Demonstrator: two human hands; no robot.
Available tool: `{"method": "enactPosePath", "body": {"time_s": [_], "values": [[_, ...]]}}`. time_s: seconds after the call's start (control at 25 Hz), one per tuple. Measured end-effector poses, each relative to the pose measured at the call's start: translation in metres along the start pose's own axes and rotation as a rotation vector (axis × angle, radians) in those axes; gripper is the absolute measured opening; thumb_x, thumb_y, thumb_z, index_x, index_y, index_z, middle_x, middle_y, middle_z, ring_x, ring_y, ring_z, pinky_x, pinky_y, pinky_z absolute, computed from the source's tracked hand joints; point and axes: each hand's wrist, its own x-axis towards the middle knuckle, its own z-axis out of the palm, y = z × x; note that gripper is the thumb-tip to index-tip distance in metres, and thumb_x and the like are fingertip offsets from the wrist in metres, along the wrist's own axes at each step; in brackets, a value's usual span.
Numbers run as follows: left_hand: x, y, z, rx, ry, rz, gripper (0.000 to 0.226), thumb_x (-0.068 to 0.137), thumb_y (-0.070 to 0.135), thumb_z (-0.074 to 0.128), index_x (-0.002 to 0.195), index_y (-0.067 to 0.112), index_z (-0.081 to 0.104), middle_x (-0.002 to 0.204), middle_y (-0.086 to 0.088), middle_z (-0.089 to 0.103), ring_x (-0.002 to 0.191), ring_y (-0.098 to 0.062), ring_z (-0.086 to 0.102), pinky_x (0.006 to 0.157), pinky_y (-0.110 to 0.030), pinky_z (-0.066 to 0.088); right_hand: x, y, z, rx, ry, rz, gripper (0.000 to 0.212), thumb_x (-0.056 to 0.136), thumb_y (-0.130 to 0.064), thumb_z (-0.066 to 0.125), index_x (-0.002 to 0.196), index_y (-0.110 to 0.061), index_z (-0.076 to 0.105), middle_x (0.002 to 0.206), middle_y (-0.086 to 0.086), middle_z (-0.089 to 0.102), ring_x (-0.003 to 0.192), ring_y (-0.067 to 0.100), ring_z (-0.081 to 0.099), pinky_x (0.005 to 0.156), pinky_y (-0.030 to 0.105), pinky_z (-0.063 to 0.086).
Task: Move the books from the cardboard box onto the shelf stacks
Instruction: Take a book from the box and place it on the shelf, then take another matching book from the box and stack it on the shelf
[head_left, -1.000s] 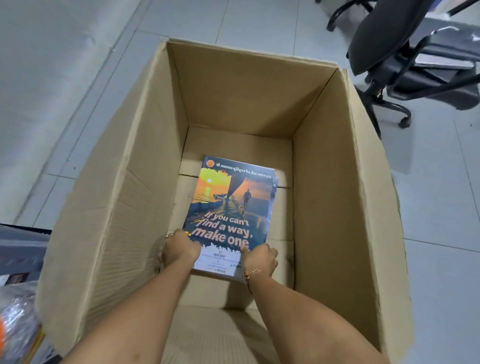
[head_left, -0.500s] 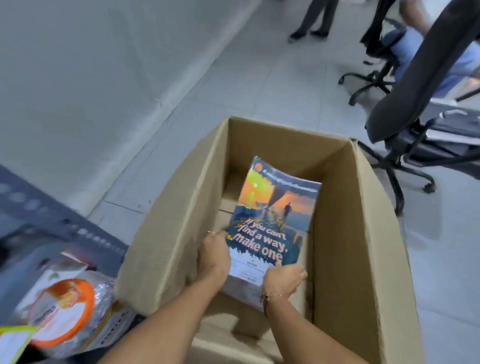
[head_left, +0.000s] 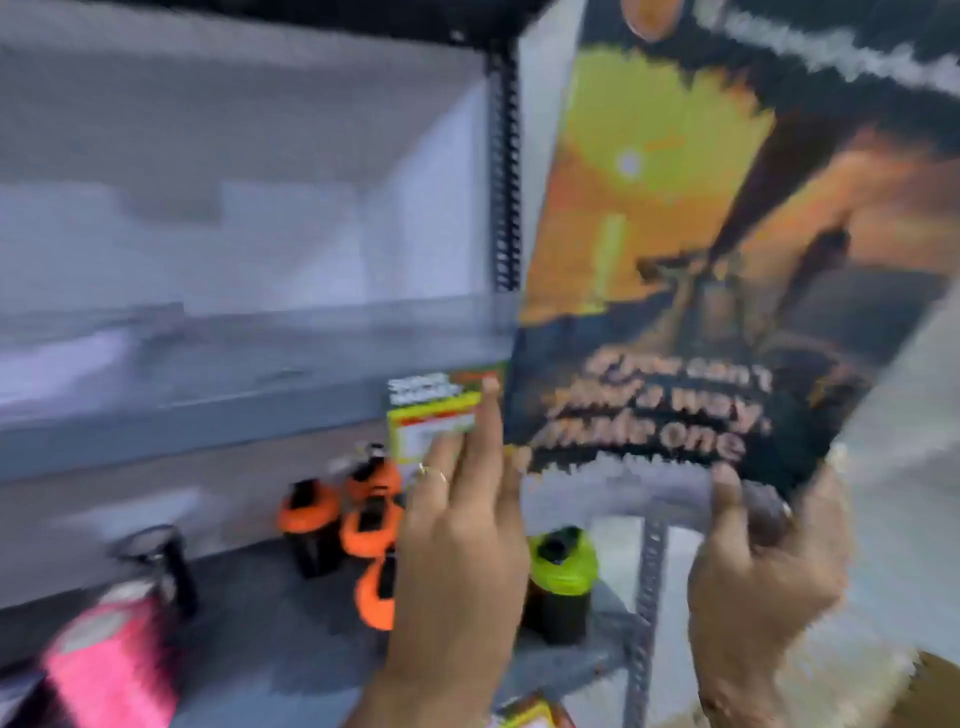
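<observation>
A book (head_left: 696, 270) with a glossy cover is held up close to the camera, upright and tilted slightly to the right, in front of a grey metal shelf (head_left: 249, 374). Its cover shows a yellow-orange sunset over dark water with a standing figure, and blurred pale lettering reading "If you can't find a way, make one".
</observation>
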Motion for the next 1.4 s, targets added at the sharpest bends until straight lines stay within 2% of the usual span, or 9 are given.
{"method": "enactPosePath", "body": {"time_s": [0.12, 0.36, 0.56, 0.68, 0.84, 0.92, 1.04, 1.24, 1.4], "values": [[0.079, -0.02, -0.059, 0.263, -0.009, -0.131, 0.043, 0.092, 0.02, 0.048, 0.131, 0.002, 0.05, 0.101, -0.02, 0.06, 0.092, -0.029, 0.053, 0.077, -0.035, 0.032, 0.012, -0.085, 0.065, 0.188, -0.239, -0.09, 0.051, 0.082, -0.021, 0.063, 0.13, -0.008, 0.052, 0.125, 0.018, 0.063, 0.11, 0.024, 0.06, 0.096, 0.041, 0.047], [0.158, -0.088, -0.063, 0.612, -0.396, -0.564, 0.023, 0.092, 0.001, 0.047, 0.113, -0.008, 0.055, 0.121, -0.029, 0.058, 0.115, -0.043, 0.051, 0.093, -0.046, 0.043, 0.045, -0.163, 0.163, -0.092, -0.758, -0.148, 0.019, 0.081, -0.001, 0.053, 0.094, 0.005, 0.065, 0.096, 0.027, 0.07, 0.091, 0.039, 0.065, 0.059, 0.031, 0.039], [0.162, -0.103, -0.062, 0.757, -0.667, -0.586, 0.027, 0.089, 0.004, 0.052, 0.115, -0.004, 0.056, 0.124, -0.026, 0.057, 0.115, -0.042, 0.053, 0.093, -0.042, 0.047, 0.04, -0.164, 0.173, -0.381, -1.026, -0.141, 0.011, 0.083, 0.005, 0.049, 0.088, 0.008, 0.059, 0.099, 0.029, 0.063, 0.104, 0.038, 0.062, 0.087, 0.04, 0.05], [0.161, -0.075, -0.049, 0.82, -0.487, -0.376, 0.024, 0.089, 0.001, 0.049, 0.111, -0.001, 0.059, 0.118, -0.022, 0.059, 0.115, -0.04, 0.05, 0.088, -0.044, 0.049, 0.035, -0.136, 0.146, -0.207, -0.814, -0.236, 0.023, 0.085, -0.004, 0.054, 0.105, 0.006, 0.059, 0.112, 0.027, 0.064, 0.108, 0.041, 0.058, 0.092, 0.042, 0.043], [0.081, -0.006, 0.039, 0.437, -0.275, 0.2, 0.026, 0.08, -0.002, 0.056, 0.101, 0.009, 0.066, 0.098, -0.012, 0.069, 0.092, -0.034, 0.061, 0.071, -0.039, 0.054, 0.004, -0.018, 0.044, 0.078, -0.052, -0.305, 0.024, 0.091, -0.002, 0.052, 0.11, 0.01, 0.061, 0.115, 0.018, 0.063, 0.117, 0.032, 0.057, 0.103, 0.035, 0.042], [0.0, 0.036, 0.098, 0.116, -0.527, 0.214, 0.028, 0.074, 0.0, 0.059, 0.098, 0.012, 0.066, 0.091, -0.01, 0.07, 0.081, -0.031, 0.064, 0.068, -0.037, 0.056, -0.018, 0.085, -0.012, -0.141, 0.01, -0.071, 0.027, 0.091, -0.006, 0.049, 0.11, 0.009, 0.061, 0.116, 0.023, 0.063, 0.116, 0.033, 0.055, 0.103, 0.038, 0.041], [-0.144, 0.1, 0.181, -0.265, -1.128, 0.012, 0.028, 0.08, 0.001, 0.056, 0.102, 0.014, 0.066, 0.099, -0.01, 0.068, 0.086, -0.033, 0.065, 0.07, -0.038, 0.059, -0.063, 0.236, -0.114, -0.552, -0.051, 0.577, 0.042, 0.083, -0.021, 0.043, 0.112, 0.004, 0.06, 0.122, 0.026, 0.06, 0.12, 0.039, 0.049, 0.107, 0.046, 0.035], [-0.387, 0.126, 0.253, -0.107, -2.065, 0.006, 0.031, 0.086, 0.013, 0.051, 0.115, 0.011, 0.063, 0.121, -0.018, 0.064, 0.111, -0.032, 0.061, 0.092, -0.038, 0.051, -0.145, 0.347, -0.253, -1.111, -0.184, 1.421, 0.047, 0.082, -0.023, 0.061, 0.122, 0.0, 0.051, 0.133, 0.025, 0.048, 0.126, 0.04, 0.04, 0.108, 0.045, 0.035], [-0.507, 0.111, 0.256, 0.175, -2.155, -0.165, 0.065, 0.084, 0.027, 0.055, 0.14, 0.008, 0.029, 0.142, -0.014, 0.044, 0.129, -0.031, 0.044, 0.107, -0.042, 0.041, -0.186, 0.377, -0.296, -1.08, -0.157, 1.677, 0.067, 0.082, -0.04, 0.062, 0.13, -0.002, 0.037, 0.14, 0.018, 0.036, 0.13, 0.035, 0.031, 0.107, 0.043, 0.035]]}}
